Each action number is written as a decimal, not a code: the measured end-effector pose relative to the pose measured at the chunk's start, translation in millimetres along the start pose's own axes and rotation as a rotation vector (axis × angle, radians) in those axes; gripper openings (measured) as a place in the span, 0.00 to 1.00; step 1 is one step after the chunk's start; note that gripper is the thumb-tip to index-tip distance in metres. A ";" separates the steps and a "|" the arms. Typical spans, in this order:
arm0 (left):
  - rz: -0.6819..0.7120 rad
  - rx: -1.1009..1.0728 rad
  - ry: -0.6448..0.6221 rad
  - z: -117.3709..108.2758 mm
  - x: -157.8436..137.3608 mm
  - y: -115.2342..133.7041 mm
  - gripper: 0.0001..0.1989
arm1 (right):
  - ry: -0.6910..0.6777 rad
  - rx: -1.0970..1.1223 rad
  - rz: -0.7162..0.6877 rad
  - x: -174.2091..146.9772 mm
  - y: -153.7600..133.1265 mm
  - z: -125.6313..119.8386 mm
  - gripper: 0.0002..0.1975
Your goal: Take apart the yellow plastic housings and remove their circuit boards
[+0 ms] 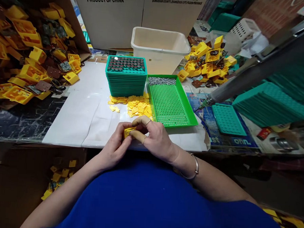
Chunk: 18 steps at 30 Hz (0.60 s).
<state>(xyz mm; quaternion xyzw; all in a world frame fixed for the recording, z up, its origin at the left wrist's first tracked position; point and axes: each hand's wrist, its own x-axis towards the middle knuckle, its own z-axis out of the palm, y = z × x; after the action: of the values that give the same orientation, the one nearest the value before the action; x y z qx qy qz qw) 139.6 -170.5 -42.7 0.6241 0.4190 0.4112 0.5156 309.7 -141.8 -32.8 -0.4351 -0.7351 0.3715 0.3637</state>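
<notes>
Head view: the person's left hand (116, 146) and right hand (157, 138) meet at the front edge of the counter (21, 127), both closed on a small yellow plastic housing (127, 133) between their fingertips. Tan covers sheathe the right thumb and index finger. Just beyond lie loose yellow plastic tabs (139, 107), beside a green perforated tray (170, 104) with silver metal bits (162, 81) along its far end; stacked teal trays (125, 83) stand behind the tabs.

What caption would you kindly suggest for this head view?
Left hand grips a yellow part, right hand touching it, near loose yellow pieces and a green tray.
</notes>
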 end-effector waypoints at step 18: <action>-0.255 -0.310 -0.154 4.6 9.3 4.3 0.09 | 0.701 -0.330 -0.613 6.6 12.4 -78.1 0.19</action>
<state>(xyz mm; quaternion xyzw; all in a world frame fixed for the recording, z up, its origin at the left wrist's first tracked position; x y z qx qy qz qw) 147.3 -163.6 -38.3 0.5090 0.3858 0.3529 0.6838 378.9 -113.6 -6.2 -0.3494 -0.7116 -0.0426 0.6081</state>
